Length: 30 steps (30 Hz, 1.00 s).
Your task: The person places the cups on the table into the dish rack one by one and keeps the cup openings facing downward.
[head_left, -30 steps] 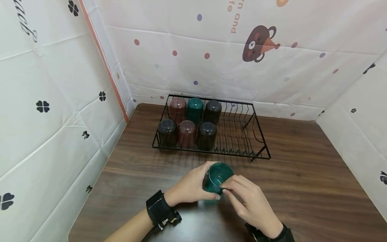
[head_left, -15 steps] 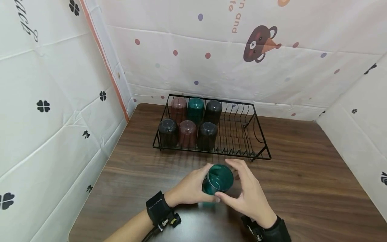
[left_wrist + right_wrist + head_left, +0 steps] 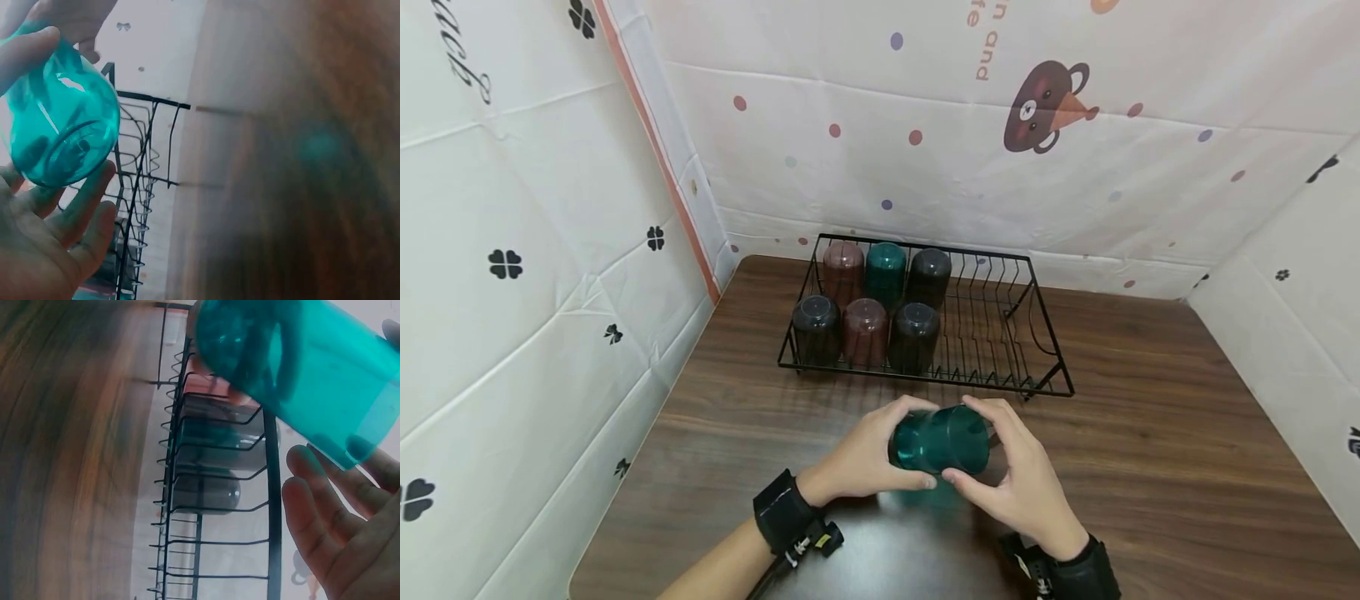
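Translucent teal cup [image 3: 942, 439], sideways between both hands [image 3: 940, 471]

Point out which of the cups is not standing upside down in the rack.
The teal cup held on its side between both hands above the table; the six others stand upside down in the black wire rack.

A dark wood-grain table set in a corner of patterned sheeting

The brown wood-grain tabletop [image 3: 1150, 433] is enclosed on three sides by creased white sheeting: a back wall sheet with coloured dots and a brown cartoon bear [image 3: 1045, 104], a left wall sheet printed with black clovers [image 3: 505, 264], and a right wall sheet with small black motifs [image 3: 1300, 283]. An orange stripe [image 3: 655, 150] runs down the left corner seam. Light is even and soft.
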Available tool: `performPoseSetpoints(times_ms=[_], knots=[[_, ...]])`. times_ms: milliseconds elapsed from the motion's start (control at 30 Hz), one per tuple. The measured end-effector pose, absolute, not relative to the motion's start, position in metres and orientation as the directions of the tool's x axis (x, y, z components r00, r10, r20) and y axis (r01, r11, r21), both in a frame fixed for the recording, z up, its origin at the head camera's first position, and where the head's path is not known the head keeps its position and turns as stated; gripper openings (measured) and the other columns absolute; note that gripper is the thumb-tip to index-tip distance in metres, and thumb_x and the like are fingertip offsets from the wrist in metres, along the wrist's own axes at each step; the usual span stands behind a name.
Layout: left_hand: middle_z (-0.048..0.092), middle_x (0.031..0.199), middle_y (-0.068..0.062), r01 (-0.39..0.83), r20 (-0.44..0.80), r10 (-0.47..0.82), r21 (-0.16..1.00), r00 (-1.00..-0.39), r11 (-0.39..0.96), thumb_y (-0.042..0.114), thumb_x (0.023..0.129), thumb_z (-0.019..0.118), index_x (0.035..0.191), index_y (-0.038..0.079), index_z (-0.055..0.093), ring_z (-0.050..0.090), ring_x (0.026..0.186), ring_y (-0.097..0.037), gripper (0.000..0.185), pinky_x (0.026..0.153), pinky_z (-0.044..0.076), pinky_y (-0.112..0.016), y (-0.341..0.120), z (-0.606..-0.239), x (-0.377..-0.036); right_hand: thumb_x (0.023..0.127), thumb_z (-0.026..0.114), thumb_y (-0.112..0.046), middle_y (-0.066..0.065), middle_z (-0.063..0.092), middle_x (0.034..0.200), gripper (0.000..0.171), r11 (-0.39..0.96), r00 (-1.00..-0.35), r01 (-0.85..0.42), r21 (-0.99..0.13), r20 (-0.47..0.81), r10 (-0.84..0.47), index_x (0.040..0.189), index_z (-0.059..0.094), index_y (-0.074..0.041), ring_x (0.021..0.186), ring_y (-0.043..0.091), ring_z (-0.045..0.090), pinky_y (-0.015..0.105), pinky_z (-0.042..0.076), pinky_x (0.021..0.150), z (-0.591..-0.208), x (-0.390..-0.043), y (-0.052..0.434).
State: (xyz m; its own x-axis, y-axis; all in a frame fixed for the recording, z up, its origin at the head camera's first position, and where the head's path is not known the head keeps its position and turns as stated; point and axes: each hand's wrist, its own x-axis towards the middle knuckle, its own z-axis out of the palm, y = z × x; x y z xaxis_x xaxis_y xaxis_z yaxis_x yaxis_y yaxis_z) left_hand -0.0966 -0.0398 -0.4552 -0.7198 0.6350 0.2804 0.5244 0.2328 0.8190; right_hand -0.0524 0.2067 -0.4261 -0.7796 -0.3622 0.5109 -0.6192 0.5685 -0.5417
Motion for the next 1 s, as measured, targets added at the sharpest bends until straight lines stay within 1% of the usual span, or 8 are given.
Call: performPoseSetpoints(times_ms=[67,133,300,533,633,700,833,1000], knots=[[0.055,0.143,0.002,0.536,0.304,0.629,0.816,-0.715,0.215,0.039,0.084,0.084,0.149,0.023,0.043,0.060,0.120,-0.012,0.079,0.097,0.054,-0.031,-0.042,-0.454,-0.098,0.075,0.091,-0.021,0.000,0.059,0.129,0.092,0.569,-0.789,-0.608,-0.553,0.498,-0.359,0.153,0.043,-0.018,0.099,0.007,0.057,0.022,0.050,0.079,-0.427,-0.052,0.209],[0.055,0.143,0.001,0.539,0.319,0.622,0.819,-0.715,0.198,0.037,0.084,0.084,0.149,0.022,0.043,0.060,0.120,-0.013,0.079,0.097,0.054,-0.033,-0.044,-0.453,-0.098,0.075,0.091,-0.020,0.001,0.058,0.130,0.092,0.571,-0.799,-0.597,-0.564,0.484,-0.357,0.153,0.042,-0.018,0.100,0.008,0.057,0.024,0.052,0.079,-0.427,-0.052,0.211],[0.055,0.142,0.003,0.527,0.328,0.613,0.832,-0.719,0.173,0.036,0.083,0.085,0.149,0.030,0.043,0.059,0.120,-0.013,0.077,0.096,0.055,-0.033,-0.048,-0.451,-0.099,0.076,0.090,-0.022,0.003,0.058,0.133,0.092,0.587,-0.814,-0.576,-0.569,0.460,-0.354,0.154,0.041,-0.019,0.106,0.010,0.057,0.030,0.055,0.078,-0.427,-0.049,0.213],[0.055,0.142,0.002,0.536,0.352,0.603,0.831,-0.716,0.151,0.034,0.083,0.085,0.148,0.027,0.044,0.059,0.118,-0.013,0.077,0.095,0.055,-0.034,-0.052,-0.447,-0.101,0.077,0.090,-0.025,0.005,0.056,0.140,0.091,0.599,-0.827,-0.559,-0.573,0.436,-0.355,0.153,0.041,-0.022,0.113,0.009,0.057,0.031,0.055,0.080,-0.429,-0.047,0.215],[0.055,0.143,0.004,0.542,0.365,0.595,0.828,-0.716,0.145,0.034,0.082,0.086,0.147,0.025,0.045,0.058,0.119,-0.013,0.077,0.096,0.054,-0.035,-0.052,-0.445,-0.101,0.076,0.091,-0.025,0.006,0.057,0.138,0.089,0.596,-0.824,-0.563,-0.572,0.440,-0.356,0.151,0.042,-0.021,0.109,0.010,0.058,0.031,0.056,0.079,-0.432,-0.047,0.216],[0.055,0.143,0.004,0.547,0.378,0.589,0.827,-0.714,0.133,0.032,0.082,0.086,0.147,0.022,0.046,0.057,0.120,-0.014,0.077,0.097,0.053,-0.036,-0.052,-0.443,-0.101,0.076,0.091,-0.026,0.004,0.058,0.136,0.089,0.596,-0.828,-0.558,-0.578,0.434,-0.355,0.150,0.043,-0.022,0.105,0.010,0.058,0.032,0.056,0.078,-0.434,-0.047,0.216],[0.055,0.144,0.004,0.554,0.397,0.577,0.824,-0.714,0.118,0.028,0.080,0.087,0.146,0.025,0.046,0.057,0.121,-0.015,0.078,0.099,0.052,-0.038,-0.051,-0.441,-0.102,0.074,0.092,-0.028,-0.001,0.059,0.130,0.087,0.598,-0.836,-0.547,-0.586,0.421,-0.352,0.147,0.045,-0.022,0.099,0.009,0.057,0.034,0.056,0.075,-0.436,-0.048,0.216],[0.055,0.144,0.001,0.570,0.414,0.586,0.816,-0.697,0.101,0.025,0.079,0.087,0.147,0.025,0.045,0.057,0.122,-0.016,0.080,0.100,0.052,-0.039,-0.049,-0.436,-0.103,0.073,0.092,-0.031,-0.004,0.061,0.125,0.085,0.607,-0.839,-0.542,-0.581,0.414,-0.353,0.143,0.047,-0.015,0.096,0.007,0.058,0.033,0.056,0.074,-0.439,-0.050,0.215]])
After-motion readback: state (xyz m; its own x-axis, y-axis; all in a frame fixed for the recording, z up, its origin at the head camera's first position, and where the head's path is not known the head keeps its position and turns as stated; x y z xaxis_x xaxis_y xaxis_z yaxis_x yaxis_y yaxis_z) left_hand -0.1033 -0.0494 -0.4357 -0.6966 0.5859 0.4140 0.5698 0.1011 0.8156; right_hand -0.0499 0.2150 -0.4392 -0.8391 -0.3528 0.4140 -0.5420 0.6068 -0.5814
